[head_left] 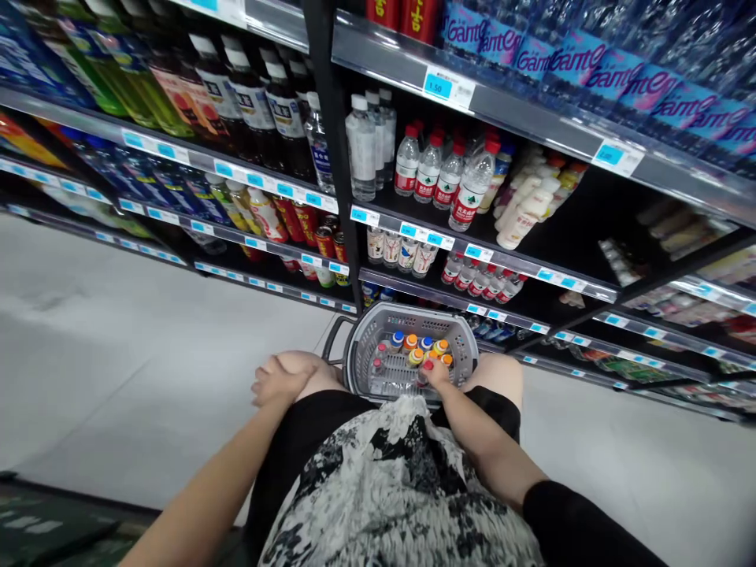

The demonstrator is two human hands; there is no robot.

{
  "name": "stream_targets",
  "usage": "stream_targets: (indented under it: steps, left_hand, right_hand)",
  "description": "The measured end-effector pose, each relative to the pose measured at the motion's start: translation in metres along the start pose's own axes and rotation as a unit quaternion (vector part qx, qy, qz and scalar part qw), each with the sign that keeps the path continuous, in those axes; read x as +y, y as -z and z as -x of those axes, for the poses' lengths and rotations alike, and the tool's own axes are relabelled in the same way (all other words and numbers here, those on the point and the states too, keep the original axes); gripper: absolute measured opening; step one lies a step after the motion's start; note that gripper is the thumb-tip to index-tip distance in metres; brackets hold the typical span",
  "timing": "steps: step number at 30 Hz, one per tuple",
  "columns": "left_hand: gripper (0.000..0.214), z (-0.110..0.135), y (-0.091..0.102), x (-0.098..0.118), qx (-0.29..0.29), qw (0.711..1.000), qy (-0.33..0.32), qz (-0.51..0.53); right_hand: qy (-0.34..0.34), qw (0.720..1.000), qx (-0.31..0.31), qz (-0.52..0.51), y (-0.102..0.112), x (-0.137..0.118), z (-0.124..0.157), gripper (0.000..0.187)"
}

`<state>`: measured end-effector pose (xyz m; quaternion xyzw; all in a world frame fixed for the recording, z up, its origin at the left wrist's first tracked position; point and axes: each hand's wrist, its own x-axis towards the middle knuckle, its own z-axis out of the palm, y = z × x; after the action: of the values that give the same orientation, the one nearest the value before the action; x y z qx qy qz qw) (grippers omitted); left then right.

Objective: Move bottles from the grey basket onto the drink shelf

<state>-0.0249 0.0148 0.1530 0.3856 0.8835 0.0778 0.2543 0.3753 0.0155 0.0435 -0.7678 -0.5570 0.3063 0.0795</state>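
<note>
A grey shopping basket (353,364) stands on the floor between my knees, against the shelf front. Inside it are several bottles with blue, orange and yellow caps (412,342), plus clear bottles with red caps (381,349) on its left side. My right hand (437,372) reaches into the basket, its fingers closed around the top of a red-capped water bottle (428,365); most of that bottle's body is hidden. My left hand (282,379) lies on my left knee, holding nothing, fingers stretched out over the knee. The basket's dark handle (331,340) sticks out beside that knee.
Ahead, red-capped water bottles (471,186) stand on the middle shelf, near white bottles (528,211). Smaller red-capped bottles (481,278) line the shelf below. A black shelf post (336,134) divides them from dark tea bottles (248,98). Pale floor (177,339) spreads to both sides.
</note>
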Motion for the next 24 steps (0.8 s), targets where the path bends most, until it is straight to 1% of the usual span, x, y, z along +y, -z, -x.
stream_targets:
  steps: [2, 4, 5, 7, 9, 11, 12, 14, 15, 16, 17, 19, 21, 24]
  left_hand:
    - [0.124, 0.009, -0.006, -0.004, -0.008, 1.000, -0.017, -0.020]
    - [0.127, 0.011, -0.011, -0.008, -0.007, 0.999, -0.043, -0.033]
    - [0.125, 0.010, -0.011, -0.009, -0.002, 0.998, -0.055, -0.030]
    - [0.118, 0.004, -0.009, -0.010, 0.007, 0.998, -0.068, -0.011]
    - [0.110, -0.003, -0.005, -0.007, 0.014, 0.998, -0.064, 0.000]
    - [0.101, -0.009, -0.002, -0.002, 0.021, 0.998, -0.051, -0.009]
    - [0.098, -0.010, -0.001, 0.002, 0.026, 0.999, -0.046, -0.016]
    - [0.094, -0.011, -0.002, 0.006, 0.030, 0.999, -0.037, -0.024]
    - [0.094, -0.011, -0.004, 0.007, 0.030, 0.999, -0.036, -0.024]
    - [0.094, -0.011, -0.005, 0.008, 0.030, 0.999, -0.037, -0.020]
    - [0.094, -0.010, -0.006, 0.007, 0.030, 0.999, -0.041, -0.015]
    - [0.095, -0.010, -0.007, 0.006, 0.032, 0.998, -0.052, -0.004]
    - [0.096, -0.010, -0.007, 0.004, 0.034, 0.998, -0.059, 0.004]
    - [0.097, -0.009, -0.005, 0.004, 0.030, 0.998, -0.052, 0.006]
  right_hand:
    - [0.014, 0.999, 0.037, -0.022, 0.015, -0.009, 0.005, 0.031]
    - [0.033, 0.993, 0.093, -0.067, 0.038, -0.022, 0.012, 0.028]
    - [0.043, 0.987, 0.124, -0.095, 0.053, -0.029, 0.017, 0.028]
    - [0.085, 0.969, 0.173, -0.152, 0.089, -0.046, 0.030, 0.027]
    - [0.134, 0.952, 0.206, -0.181, 0.128, -0.065, 0.048, 0.026]
    - [0.169, 0.927, 0.253, -0.218, 0.167, -0.087, 0.067, 0.026]
    - [0.175, 0.913, 0.270, -0.250, 0.185, -0.097, 0.077, 0.028]
    - [0.165, 0.875, 0.306, -0.335, 0.217, -0.116, 0.095, 0.030]
    - [0.145, 0.858, 0.319, -0.376, 0.231, -0.124, 0.102, 0.031]
    - [0.121, 0.841, 0.321, -0.417, 0.243, -0.130, 0.109, 0.031]
    - [0.098, 0.827, 0.310, -0.458, 0.253, -0.136, 0.116, 0.031]
    - [0.065, 0.808, 0.270, -0.520, 0.268, -0.144, 0.126, 0.030]
    - [0.059, 0.797, 0.228, -0.556, 0.278, -0.150, 0.136, 0.030]
    - [0.078, 0.789, 0.190, -0.578, 0.284, -0.159, 0.147, 0.031]
